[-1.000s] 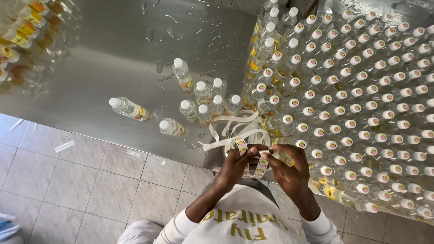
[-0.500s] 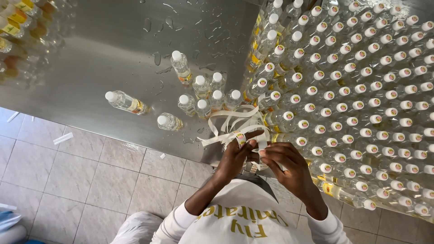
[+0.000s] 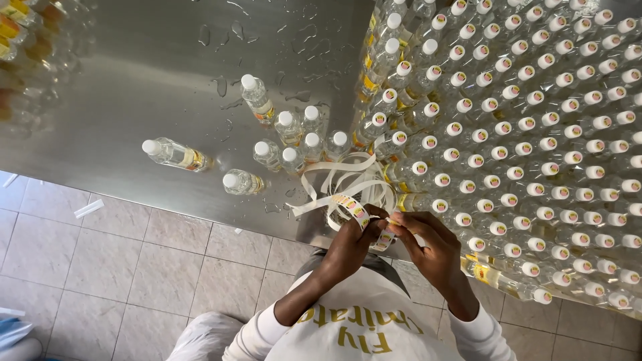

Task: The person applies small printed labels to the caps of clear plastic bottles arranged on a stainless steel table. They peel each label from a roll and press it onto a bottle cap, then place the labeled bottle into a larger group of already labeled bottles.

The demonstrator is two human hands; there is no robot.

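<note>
The steel tabletop (image 3: pixel 134 87), wet with scattered drops, carries almost everything in view. Its right half is filled by a dense block of capped bottles (image 3: pixel 535 134), upright and touching one another, each white cap bearing a small round sticker. Left of that block stands a small cluster of bottles (image 3: pixel 301 137) with plain white caps, and just beside it three more lie on their sides, well apart from the big block.

At the near edge of the tabletop, a tangle of white backing tape (image 3: pixel 348 177) curls loosely between the small cluster and the hands. The sticker strip (image 3: pixel 354 210) rises out of it, printed with a row of round labels.

Compared with a second ago, both hands have shifted a little toward the tabletop edge and the strip has been drawn further through them, so a fresh stretch of labels now lies between the fingers. The left hand (image 3: pixel 351 244) pinches the strip from below, fingers closed on it; the right hand (image 3: pixel 428 244) is closed on the lower end near a label, perhaps lifting one off, though the fingertips hide that. Judged from this, a label is being freed for a bare cap.
</note>
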